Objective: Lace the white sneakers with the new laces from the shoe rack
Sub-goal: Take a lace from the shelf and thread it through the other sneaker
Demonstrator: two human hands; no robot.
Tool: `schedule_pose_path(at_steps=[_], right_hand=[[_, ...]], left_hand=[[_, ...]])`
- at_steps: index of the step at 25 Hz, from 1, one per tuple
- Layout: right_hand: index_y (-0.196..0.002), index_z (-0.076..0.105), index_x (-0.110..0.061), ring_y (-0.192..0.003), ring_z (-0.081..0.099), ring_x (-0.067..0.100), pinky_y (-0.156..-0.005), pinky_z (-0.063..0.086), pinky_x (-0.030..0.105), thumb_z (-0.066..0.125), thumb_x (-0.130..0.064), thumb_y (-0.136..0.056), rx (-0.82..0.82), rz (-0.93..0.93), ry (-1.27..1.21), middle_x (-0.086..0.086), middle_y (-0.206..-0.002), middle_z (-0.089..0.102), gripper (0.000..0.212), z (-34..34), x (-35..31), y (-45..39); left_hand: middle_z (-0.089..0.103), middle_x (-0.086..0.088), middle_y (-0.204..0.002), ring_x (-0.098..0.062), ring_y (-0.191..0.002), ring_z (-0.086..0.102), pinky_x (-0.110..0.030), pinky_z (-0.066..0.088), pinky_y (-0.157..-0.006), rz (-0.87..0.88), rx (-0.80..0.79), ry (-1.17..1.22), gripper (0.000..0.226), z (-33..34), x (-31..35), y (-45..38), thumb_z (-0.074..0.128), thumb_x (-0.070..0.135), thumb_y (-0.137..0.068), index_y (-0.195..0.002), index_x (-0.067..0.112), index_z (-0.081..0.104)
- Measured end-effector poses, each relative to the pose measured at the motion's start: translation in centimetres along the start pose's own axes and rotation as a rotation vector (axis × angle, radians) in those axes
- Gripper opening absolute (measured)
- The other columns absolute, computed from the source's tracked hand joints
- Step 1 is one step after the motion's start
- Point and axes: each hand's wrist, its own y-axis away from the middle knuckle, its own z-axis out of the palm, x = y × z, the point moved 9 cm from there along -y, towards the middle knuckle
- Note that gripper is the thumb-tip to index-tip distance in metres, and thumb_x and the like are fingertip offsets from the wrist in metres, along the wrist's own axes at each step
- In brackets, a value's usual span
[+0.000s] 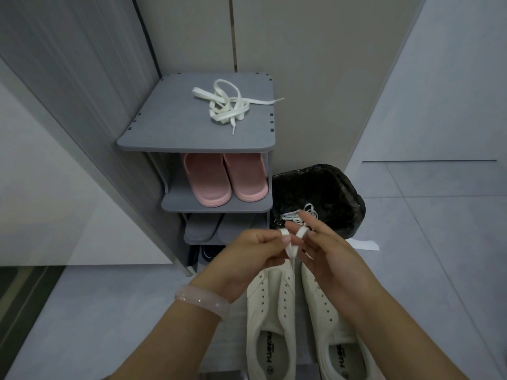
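Black bin bag just right of shoe rack, old laces inside. Two white sneakers on floor, side by side, toes toward rack. One lace bundle near rack top's right edge. My left hand and right hand each pinch lace above sneakers.

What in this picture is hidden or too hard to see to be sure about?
Head view only:
- Toes of both white sneakers: covered by the left hand and right hand.
- Where the lace enters the eyelets: behind the fingers.
- Sneaker heels: cut off by the bottom edge.
- Dark shoes on the shoe rack's lowest shelf: shadowed, partly behind the left hand.
- Bin bag contents: too dark.
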Motion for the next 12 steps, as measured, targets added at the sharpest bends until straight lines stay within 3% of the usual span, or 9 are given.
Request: schedule_pose_path(at_steps=[2, 5, 9, 12], right_hand=[[-0.109, 0.06, -0.032, -0.088, 0.07, 0.005, -0.079, 0.052, 0.022, 0.042, -0.007, -0.096, 0.066, -0.041, 0.056, -0.002, -0.098, 0.073, 0.034, -0.7, -0.4, 0.2], [-0.092, 0.066, -0.017, -0.066, 0.065, 0.008, -0.06, 0.053, 0.017, 0.049, -0.013, -0.094, 0.14, -0.042, 0.172, 0.003, -0.079, 0.068, 0.018, -1.5, -0.3, 0.6], [-0.065, 0.066, -0.02, -0.058, 0.047, 0.007, -0.057, 0.043, 0.021, 0.06, -0.033, -0.087, 0.02, 0.0, 0.459, -0.006, -0.061, 0.054, 0.027, -0.5, 0.9, 0.5], [-0.068, 0.067, -0.017, -0.052, 0.041, 0.003, -0.053, 0.038, 0.018, 0.062, -0.029, -0.086, -0.015, -0.055, 0.52, -0.01, -0.054, 0.047, 0.022, 0.0, 0.8, 0.4]], left_hand=[[0.071, 0.004, -0.085, -0.003, -0.08, 0.062, -0.014, 0.047, -0.073, 0.007, 0.066, 0.069, 0.025, -0.9, 0.1, -0.2, 0.047, 0.017, -0.095, -0.091, 0.018, 0.071], [0.065, -0.006, -0.093, -0.008, -0.08, 0.057, -0.018, 0.043, -0.073, 0.011, 0.113, 0.084, 0.023, -1.7, -0.1, -0.5, 0.047, 0.018, -0.095, -0.094, 0.016, 0.071], [0.064, 0.001, -0.086, -0.002, -0.07, 0.052, -0.015, 0.04, -0.065, 0.012, 0.073, 0.031, 0.024, -1.2, -0.1, -0.5, 0.047, 0.019, -0.095, -0.093, 0.019, 0.072], [0.062, 0.004, -0.079, 0.0, -0.062, 0.048, -0.015, 0.038, -0.061, 0.02, 0.043, 0.013, 0.025, -0.7, 0.0, -0.3, 0.048, 0.019, -0.095, -0.09, 0.02, 0.072]])
